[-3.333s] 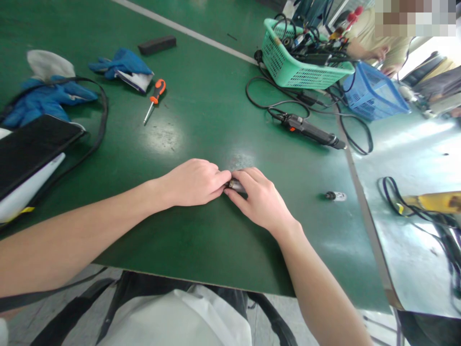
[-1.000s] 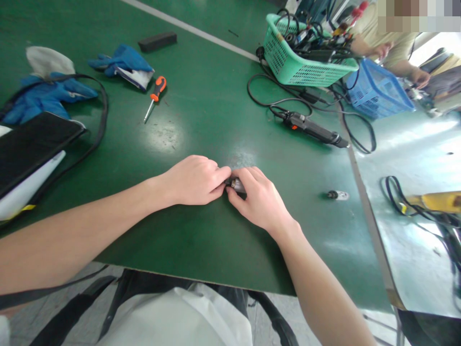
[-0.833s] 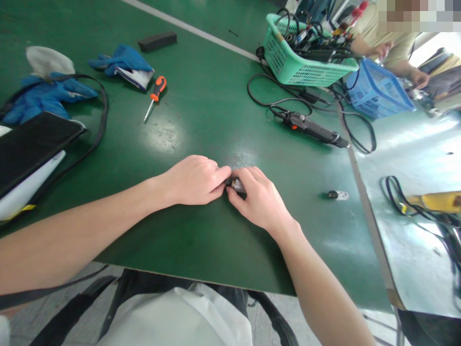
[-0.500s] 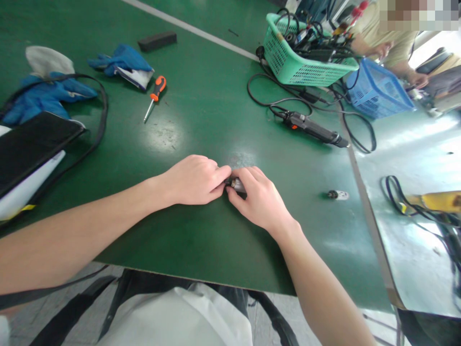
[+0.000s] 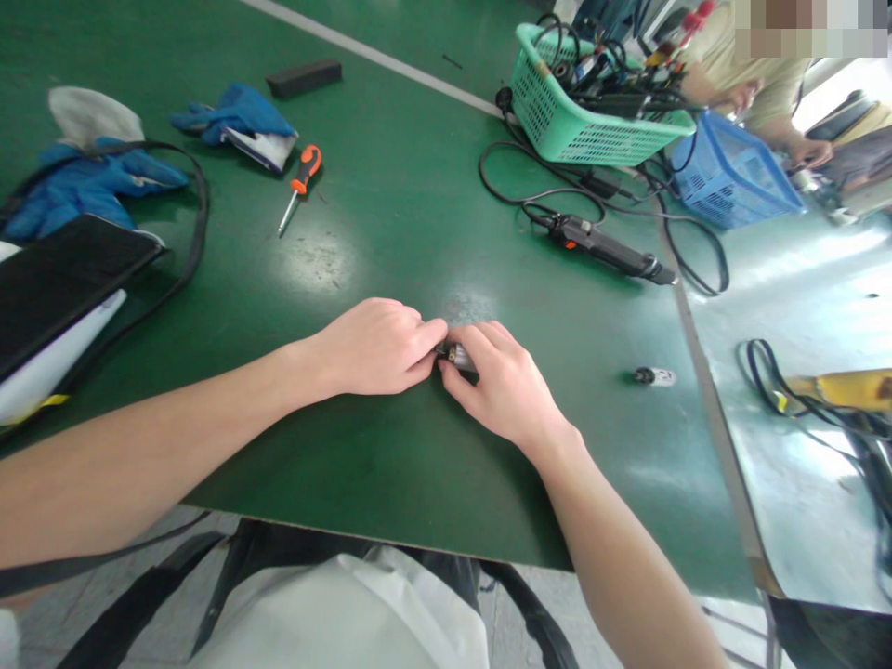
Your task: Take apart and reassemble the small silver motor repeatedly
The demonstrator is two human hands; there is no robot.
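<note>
My left hand (image 5: 376, 348) and my right hand (image 5: 503, 386) meet at the middle of the green table (image 5: 390, 214), fingers curled. Between their fingertips sits a small metal part (image 5: 456, 355), pinched from both sides and mostly hidden by the fingers. A second small metal-and-white piece (image 5: 651, 376) lies alone on the table to the right of my right hand.
An orange-handled screwdriver (image 5: 299, 186), blue gloves (image 5: 233, 116) and a black block (image 5: 303, 79) lie at the back left. A black pad (image 5: 62, 279) rests at left. A corded electric driver (image 5: 606, 251), a green basket (image 5: 578, 121) and a blue basket (image 5: 731, 177) stand back right, near another person (image 5: 745, 84).
Both hands stay on the small part in the same spot. Only the view has shifted slightly.
</note>
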